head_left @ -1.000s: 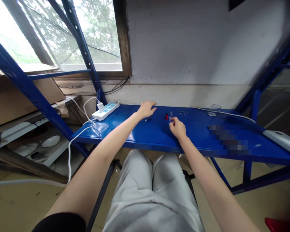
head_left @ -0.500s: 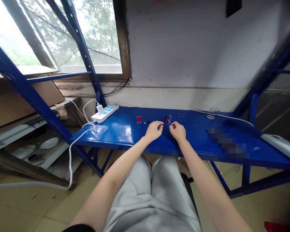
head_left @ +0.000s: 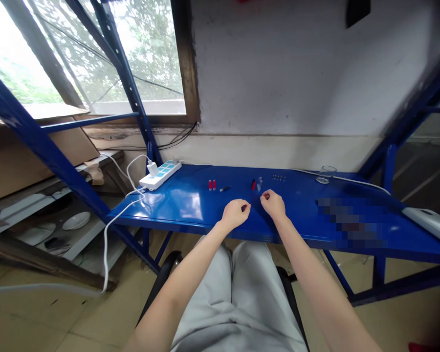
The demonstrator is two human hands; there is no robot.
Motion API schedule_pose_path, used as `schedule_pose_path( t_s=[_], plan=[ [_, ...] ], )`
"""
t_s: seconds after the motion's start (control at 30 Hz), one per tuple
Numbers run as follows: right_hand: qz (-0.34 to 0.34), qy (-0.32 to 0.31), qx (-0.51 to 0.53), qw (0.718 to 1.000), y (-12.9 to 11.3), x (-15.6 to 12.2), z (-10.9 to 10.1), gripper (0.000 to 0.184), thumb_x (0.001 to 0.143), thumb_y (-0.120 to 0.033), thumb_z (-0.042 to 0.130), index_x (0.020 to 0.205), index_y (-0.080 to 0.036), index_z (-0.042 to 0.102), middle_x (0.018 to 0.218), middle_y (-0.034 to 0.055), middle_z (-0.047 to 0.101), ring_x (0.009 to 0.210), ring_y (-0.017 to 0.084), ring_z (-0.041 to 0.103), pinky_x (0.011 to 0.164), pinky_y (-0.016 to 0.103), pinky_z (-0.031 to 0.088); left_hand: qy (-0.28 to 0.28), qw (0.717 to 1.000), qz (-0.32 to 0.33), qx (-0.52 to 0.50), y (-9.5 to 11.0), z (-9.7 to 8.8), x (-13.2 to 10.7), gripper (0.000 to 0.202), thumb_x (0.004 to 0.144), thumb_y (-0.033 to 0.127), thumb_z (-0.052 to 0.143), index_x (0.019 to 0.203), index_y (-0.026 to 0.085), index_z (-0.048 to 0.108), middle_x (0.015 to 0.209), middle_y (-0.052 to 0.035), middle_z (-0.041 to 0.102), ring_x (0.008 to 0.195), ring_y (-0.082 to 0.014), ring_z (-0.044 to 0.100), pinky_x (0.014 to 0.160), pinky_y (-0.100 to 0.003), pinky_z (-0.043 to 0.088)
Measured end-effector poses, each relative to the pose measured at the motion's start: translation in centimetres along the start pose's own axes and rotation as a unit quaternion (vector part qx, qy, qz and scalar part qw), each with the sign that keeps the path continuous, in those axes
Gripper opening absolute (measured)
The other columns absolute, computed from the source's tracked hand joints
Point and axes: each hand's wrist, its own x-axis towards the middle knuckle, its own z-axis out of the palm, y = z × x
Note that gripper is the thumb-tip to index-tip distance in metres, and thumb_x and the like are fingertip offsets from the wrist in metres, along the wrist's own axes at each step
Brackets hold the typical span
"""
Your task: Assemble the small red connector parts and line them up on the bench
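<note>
My left hand (head_left: 236,213) is closed above the front part of the blue table (head_left: 190,222), its fingers curled together. Whatever it may hold is hidden or too small to name. To its right, my right hand (head_left: 273,203) is also closed, and its fingertips hide any contents. Just beyond the right hand lie a small red-and-black piece (head_left: 253,185) and some small clear pieces (head_left: 259,184). A thin dark piece with a pale end (head_left: 225,188) rests beyond the left hand. Farther left, two red cylinders (head_left: 211,185) with pale ends are side by side.
Several tiny shiny pieces (head_left: 278,178) form a row near the back. A clear glass (head_left: 326,174) stands at the back right, beside a white cable. On the left is a white power strip (head_left: 160,176) with a plug in it. A white device (head_left: 430,226) occupies the right end.
My left hand has drawn back toward the table's front edge, away from the small pieces. The right hand has moved slightly nearer to me. Both remain closed, and the view has shifted a little.
</note>
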Motion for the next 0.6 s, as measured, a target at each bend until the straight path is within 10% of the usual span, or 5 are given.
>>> schedule_pose_path(
  t_s=[0.6],
  plan=[
    [0.014,-0.020,-0.057,0.998,1.0,1.1,0.1,0.018,0.076,-0.025,0.050,0.086,-0.018,0.062,0.087,0.0063,0.064,0.083,0.019,0.057,0.062,0.026,0.038,0.030,1.000,0.004,-0.003,-1.8,-0.4,0.4,0.025,0.083,0.021,0.044,0.102,0.016,0.061,0.089,-0.0055,0.063,0.088,-0.0174,0.055,0.083,-0.032,0.046]
  ],
)
